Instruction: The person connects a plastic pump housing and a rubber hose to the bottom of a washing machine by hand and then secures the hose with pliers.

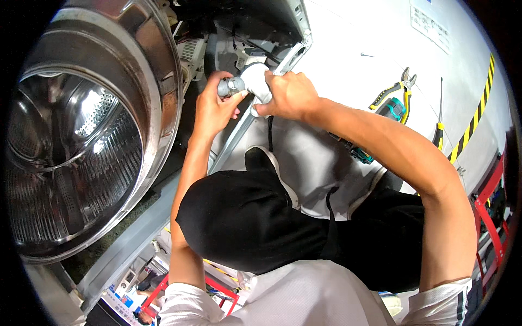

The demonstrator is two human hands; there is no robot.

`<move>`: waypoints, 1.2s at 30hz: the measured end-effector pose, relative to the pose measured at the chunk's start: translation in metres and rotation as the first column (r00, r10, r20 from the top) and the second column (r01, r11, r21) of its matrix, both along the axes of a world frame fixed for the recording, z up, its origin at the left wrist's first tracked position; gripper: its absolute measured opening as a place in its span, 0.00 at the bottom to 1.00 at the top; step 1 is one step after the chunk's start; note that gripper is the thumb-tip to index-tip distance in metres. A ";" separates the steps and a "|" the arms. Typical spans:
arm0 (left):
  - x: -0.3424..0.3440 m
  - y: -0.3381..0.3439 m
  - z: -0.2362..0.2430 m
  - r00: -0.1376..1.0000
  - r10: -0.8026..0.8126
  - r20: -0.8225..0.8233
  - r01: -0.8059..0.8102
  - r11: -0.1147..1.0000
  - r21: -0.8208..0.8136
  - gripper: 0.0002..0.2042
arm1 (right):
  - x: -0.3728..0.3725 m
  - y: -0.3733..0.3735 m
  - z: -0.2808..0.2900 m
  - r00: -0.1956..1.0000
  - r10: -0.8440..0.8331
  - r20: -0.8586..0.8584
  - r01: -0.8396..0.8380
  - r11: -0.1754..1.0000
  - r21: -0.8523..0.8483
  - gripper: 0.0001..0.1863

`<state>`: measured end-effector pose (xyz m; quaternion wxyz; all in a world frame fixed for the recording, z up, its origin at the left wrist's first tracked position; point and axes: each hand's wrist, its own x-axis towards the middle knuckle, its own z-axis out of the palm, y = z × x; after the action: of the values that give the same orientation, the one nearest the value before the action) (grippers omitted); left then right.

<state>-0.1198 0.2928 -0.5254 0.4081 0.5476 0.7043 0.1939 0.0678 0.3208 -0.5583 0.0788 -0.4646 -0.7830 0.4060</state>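
Observation:
My left hand (pixel 213 108) closes its fingers and thumb around a short grey cylindrical fitting (pixel 231 87). Directly beside it, a white rounded plastic part (pixel 255 79) is gripped by my right hand (pixel 291 96), thumb along its lower side. The two parts meet or nearly meet; the joint between them is not clear. Both hands work at the metal frame rail (pixel 236 137) of an opened washing machine. Its shiny steel drum (pixel 70 157) fills the left side, inside a broad metal rim.
On the pale floor to the right lie yellow-and-black pliers (pixel 403 89), a teal-and-black power tool (pixel 392 110) partly behind my right forearm, a screwdriver (pixel 439 127) and a screw (pixel 367 55). Striped tape (pixel 478 108) and a red metal frame (pixel 492 190) are farther right.

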 end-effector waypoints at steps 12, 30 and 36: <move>-0.004 0.002 0.000 1.000 -0.006 0.031 0.004 0.999 0.052 0.21 | 0.000 0.013 0.017 0.993 0.098 0.059 -0.086 0.980 -0.178 0.39; -0.006 0.001 -0.005 0.995 -0.036 -0.089 0.049 0.987 0.151 0.20 | 0.003 0.009 0.010 0.991 0.134 0.008 -0.130 0.976 -0.177 0.39; 0.006 0.006 0.007 0.996 0.019 -0.083 -0.017 0.999 0.035 0.21 | -0.002 0.005 0.001 0.995 0.097 0.036 -0.091 0.986 -0.138 0.41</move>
<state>-0.1135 0.2985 -0.5184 0.3671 0.5558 0.7221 0.1869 0.0654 0.3256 -0.5576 0.0107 -0.4401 -0.7759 0.4518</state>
